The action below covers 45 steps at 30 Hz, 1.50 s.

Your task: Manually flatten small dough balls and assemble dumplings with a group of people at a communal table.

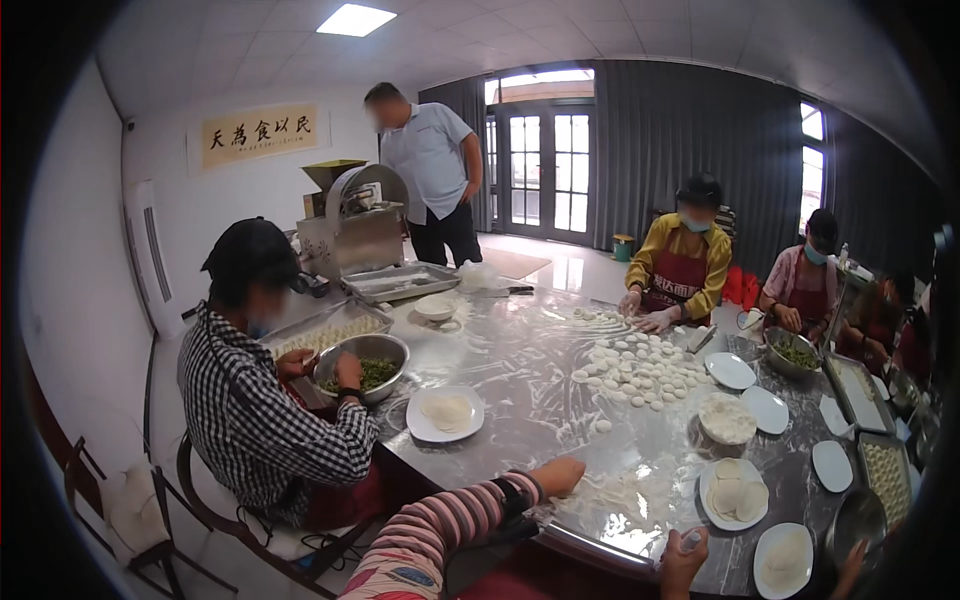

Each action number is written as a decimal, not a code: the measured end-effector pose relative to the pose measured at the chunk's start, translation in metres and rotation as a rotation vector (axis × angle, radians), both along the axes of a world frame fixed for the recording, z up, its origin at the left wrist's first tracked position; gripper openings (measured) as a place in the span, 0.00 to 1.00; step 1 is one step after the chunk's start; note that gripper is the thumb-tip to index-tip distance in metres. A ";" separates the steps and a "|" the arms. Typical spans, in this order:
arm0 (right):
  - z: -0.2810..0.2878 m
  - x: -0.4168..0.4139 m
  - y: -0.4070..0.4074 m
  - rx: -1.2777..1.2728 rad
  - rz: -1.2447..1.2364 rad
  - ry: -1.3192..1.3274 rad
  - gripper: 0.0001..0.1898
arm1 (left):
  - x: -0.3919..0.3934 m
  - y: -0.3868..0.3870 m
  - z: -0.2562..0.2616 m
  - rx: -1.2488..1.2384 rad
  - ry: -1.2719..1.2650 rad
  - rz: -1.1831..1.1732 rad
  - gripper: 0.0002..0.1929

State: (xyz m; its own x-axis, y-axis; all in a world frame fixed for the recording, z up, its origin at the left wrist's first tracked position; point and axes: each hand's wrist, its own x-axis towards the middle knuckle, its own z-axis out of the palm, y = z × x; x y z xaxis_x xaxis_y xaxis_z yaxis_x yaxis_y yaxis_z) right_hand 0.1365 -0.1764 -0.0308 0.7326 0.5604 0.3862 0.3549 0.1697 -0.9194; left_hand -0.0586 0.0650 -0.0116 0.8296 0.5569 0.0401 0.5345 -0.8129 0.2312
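My left hand (561, 477) reaches over the near edge of the floured metal table (517, 360); its fingers are curled, and whether anything is in them cannot be seen. Loose flour (622, 491) lies just right of it. My right hand (681, 566) grips a pale rod, apparently a small rolling pin (691, 538), at the table's near edge. Beyond that hand sits a white plate (709, 510) with round dough wrappers (731, 487). One small dough disc (602, 426) lies beyond my left hand, short of a wide spread of dough pieces (637, 367).
A co-worker in a checked shirt (262, 405) sits at left by a steel bowl of green filling (375, 371). A plate of wrappers (446, 414) stands nearby. Across, a person in yellow (679, 255) handles dough. A flour bowl (727, 418) and another wrapper plate (784, 559) are at right.
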 end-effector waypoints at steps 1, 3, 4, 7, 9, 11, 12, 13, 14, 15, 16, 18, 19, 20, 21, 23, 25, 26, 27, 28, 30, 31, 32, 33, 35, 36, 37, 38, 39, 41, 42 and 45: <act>0.002 -0.002 -0.001 0.000 -0.006 0.015 0.11 | -0.001 0.000 0.001 -0.060 0.043 0.047 0.11; 0.006 -0.004 -0.001 -0.001 -0.006 0.016 0.10 | -0.004 0.000 -0.003 -0.125 0.084 0.098 0.12; 0.005 -0.003 -0.001 0.000 0.001 -0.008 0.10 | -0.005 0.000 -0.008 -0.131 -0.009 0.074 0.12; 0.005 -0.001 -0.006 -0.001 -0.002 -0.050 0.10 | 0.003 -0.013 -0.007 -0.237 -0.164 0.033 0.12; 0.005 -0.001 -0.008 -0.008 -0.001 -0.067 0.10 | 0.013 -0.025 -0.004 -0.342 -0.227 0.027 0.12; 0.004 -0.001 -0.012 0.001 -0.018 -0.044 0.10 | 0.026 -0.032 -0.007 -0.374 -0.221 -0.047 0.12; 0.007 -0.002 -0.013 -0.016 -0.016 -0.045 0.10 | 0.031 -0.030 -0.021 -0.337 -0.272 -0.059 0.13; 0.008 -0.002 -0.014 -0.051 -0.043 0.012 0.09 | 0.033 -0.031 -0.025 -0.362 -0.270 -0.069 0.13; 0.005 -0.001 -0.019 -0.088 -0.078 0.070 0.08 | 0.037 -0.028 -0.028 -0.358 -0.317 -0.033 0.14; -0.020 0.015 -0.014 -0.063 -0.109 -0.094 0.07 | 0.047 -0.027 -0.029 -0.368 -0.361 -0.013 0.15; -0.053 0.033 -0.014 -0.056 -0.147 -0.258 0.07 | 0.052 -0.022 -0.029 -0.376 -0.290 -0.027 0.16; -0.027 0.011 -0.014 -0.094 -0.085 -0.082 0.08 | 0.051 -0.027 -0.013 -0.625 -0.225 0.007 0.14; -0.015 0.007 -0.009 -0.069 -0.037 -0.135 0.08 | 0.045 -0.037 0.002 -0.929 -0.293 0.048 0.14; 0.002 0.001 -0.011 -0.119 -0.049 -0.099 0.06 | 0.044 -0.049 0.017 -1.078 -0.300 0.003 0.13; 0.013 -0.009 -0.005 -0.108 -0.023 -0.061 0.08 | 0.036 -0.057 0.028 -1.076 -0.263 -0.033 0.11; 0.025 -0.014 -0.002 -0.090 -0.023 -0.056 0.10 | 0.043 -0.063 0.014 -1.145 -0.269 -0.056 0.10; 0.027 -0.008 -0.005 -0.105 0.020 0.032 0.11 | 0.056 -0.064 0.005 -0.879 -0.141 -0.076 0.08; 0.026 -0.003 -0.005 -0.106 -0.001 0.033 0.11 | 0.059 -0.066 0.003 -0.831 -0.163 -0.085 0.06; 0.024 -0.001 -0.003 -0.124 -0.017 -0.013 0.11 | 0.060 -0.068 -0.002 -0.832 -0.157 -0.093 0.06; 0.025 0.001 0.000 -0.140 -0.030 -0.058 0.12 | 0.061 -0.068 -0.006 -0.767 -0.165 -0.105 0.06; 0.033 0.005 0.015 -0.113 -0.048 -0.115 0.12 | 0.062 -0.069 -0.007 -0.699 -0.164 -0.112 0.06; 0.039 0.007 0.021 -0.090 -0.073 -0.177 0.12 | 0.066 -0.074 -0.001 -0.667 -0.174 -0.117 0.06; 0.036 0.015 0.032 -0.070 -0.095 -0.250 0.11 | 0.071 -0.077 0.004 -0.636 -0.184 -0.123 0.06; 0.029 0.022 0.040 -0.053 -0.125 -0.323 0.11 | 0.075 -0.077 0.005 -0.640 -0.170 -0.138 0.06; 0.024 0.019 0.042 -0.089 -0.109 -0.192 0.11 | 0.084 -0.070 0.003 -0.683 -0.137 -0.153 0.06; 0.022 0.019 0.040 -0.082 -0.121 -0.213 0.10 | 0.083 -0.068 0.006 -0.660 -0.106 -0.174 0.05; 0.023 0.014 0.036 -0.076 -0.124 -0.233 0.10 | 0.078 -0.067 0.003 -0.656 -0.104 -0.170 0.05; 0.025 0.006 0.025 -0.029 -0.104 -0.238 0.09 | 0.072 -0.066 -0.002 -0.639 -0.117 -0.138 0.04; 0.023 0.002 0.012 -0.096 -0.100 -0.206 0.11 | 0.068 -0.066 -0.005 -0.621 -0.130 -0.115 0.04; 0.025 0.003 0.015 -0.041 -0.083 -0.202 0.11 | 0.065 -0.062 -0.007 -0.702 -0.142 -0.151 0.04; 0.023 0.009 0.021 -0.081 -0.094 -0.224 0.11 | 0.069 -0.068 0.000 -0.650 -0.119 -0.146 0.05; 0.030 0.024 0.056 -0.127 -0.078 -0.201 0.12 | 0.080 -0.069 0.003 -0.516 -0.147 -0.158 0.06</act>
